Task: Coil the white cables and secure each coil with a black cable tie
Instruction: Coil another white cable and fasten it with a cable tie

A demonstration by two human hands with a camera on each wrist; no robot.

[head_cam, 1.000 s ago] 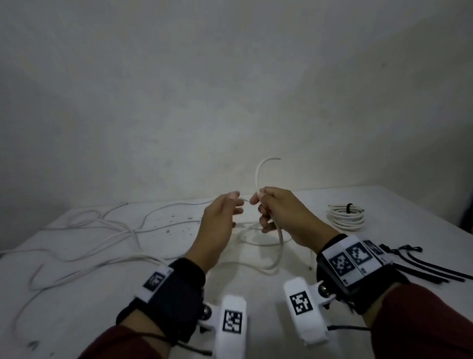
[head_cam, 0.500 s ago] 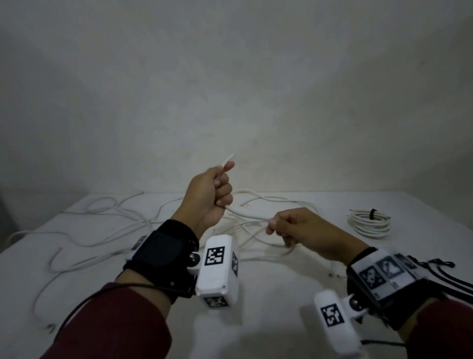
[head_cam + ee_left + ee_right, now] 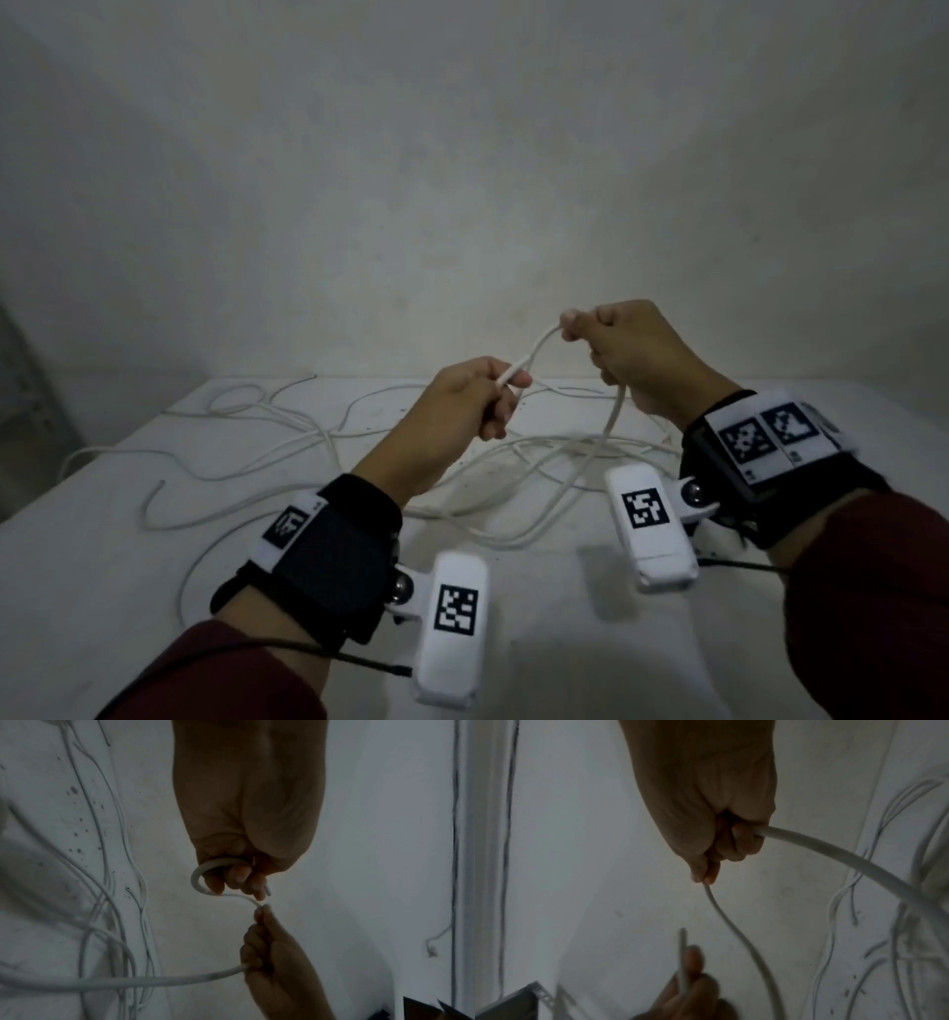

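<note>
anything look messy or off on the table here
Yes: loose white cables sprawl in a tangle across the table, and dark specks dot its top. Both hands hold one cable above it.

head view downward; wrist views close, sharing hands [image 3: 539, 380]

Loose cables [image 3: 287, 447] sprawl across the table [image 3: 77, 591], mostly left of and behind both raised hands.

Both forearms reach forward, raised, in dark red sleeves with black wrist straps. The left hand [image 3: 464, 406] curls into a closed grip; the right hand [image 3: 634, 354], slightly higher, pinches with thumb and forefinger, other fingers curled.
</note>
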